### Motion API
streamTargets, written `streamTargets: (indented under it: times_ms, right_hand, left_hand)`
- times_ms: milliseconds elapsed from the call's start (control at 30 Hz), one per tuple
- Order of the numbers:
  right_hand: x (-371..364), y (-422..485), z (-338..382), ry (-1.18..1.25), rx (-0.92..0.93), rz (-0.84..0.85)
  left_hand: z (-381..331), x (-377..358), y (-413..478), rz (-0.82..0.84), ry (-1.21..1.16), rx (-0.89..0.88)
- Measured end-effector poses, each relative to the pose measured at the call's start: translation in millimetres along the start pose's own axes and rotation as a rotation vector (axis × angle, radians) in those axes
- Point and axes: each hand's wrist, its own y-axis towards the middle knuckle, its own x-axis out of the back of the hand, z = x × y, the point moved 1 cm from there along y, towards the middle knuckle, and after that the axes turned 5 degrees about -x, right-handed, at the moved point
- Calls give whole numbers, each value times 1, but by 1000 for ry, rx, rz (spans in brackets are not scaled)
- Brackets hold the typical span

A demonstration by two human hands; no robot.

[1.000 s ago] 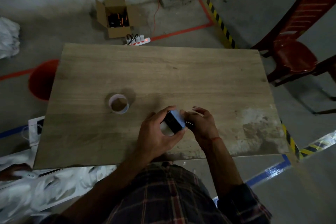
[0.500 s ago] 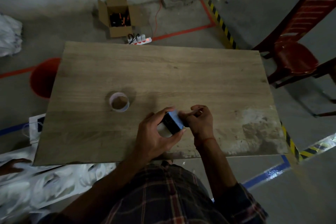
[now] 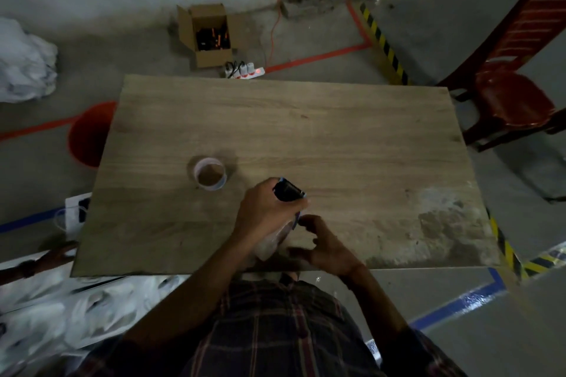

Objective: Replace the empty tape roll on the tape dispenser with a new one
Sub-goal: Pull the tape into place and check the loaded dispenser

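Observation:
My left hand [image 3: 263,214] grips a black and blue tape dispenser [image 3: 288,191] just above the near part of the wooden table [image 3: 337,138]. A clear tape roll [image 3: 269,243] shows below my left hand, on the dispenser. My right hand [image 3: 324,246] is close beside it at the dispenser's lower end, fingers curled; I cannot see whether it pinches tape. An empty pale tape core [image 3: 210,173] stands alone on the table to the left of my hands.
A red plastic chair [image 3: 508,82] stands off the table's right side. A red bucket [image 3: 88,135] sits on the floor at the left. An open cardboard box [image 3: 208,35] and a power strip [image 3: 245,70] lie behind the table. White bags [image 3: 61,309] lie at the near left.
My left hand has tipped the dispenser, its black end now pointing away. My right hand has dropped from the dispenser's side toward the near table edge.

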Motion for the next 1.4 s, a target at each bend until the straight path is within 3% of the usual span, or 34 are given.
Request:
streamTargets:
  times_ms: [67, 267, 467, 700, 867, 1033, 1400]
  right_hand:
    - [-13, 1, 0, 23, 90, 87]
    - [-4, 4, -3, 415, 53, 7]
    - [6, 4, 0, 849, -10, 101]
    - [14, 4, 4, 924, 19, -19]
    - [24, 3, 17, 713, 73, -2]
    - [30, 6, 42, 466, 33, 91]
    - [7, 1, 61, 597, 27, -115]
  left_hand:
    - [0, 2, 10, 63, -76, 50]
    - [5, 27, 35, 254, -284, 210]
    - [12, 27, 41, 505, -594, 407]
    - [29, 28, 33, 434, -686, 172]
    - [34, 17, 14, 222, -546, -28]
    - [28, 21, 9, 290, -509, -47]
    - [17, 23, 1, 124, -625, -87]
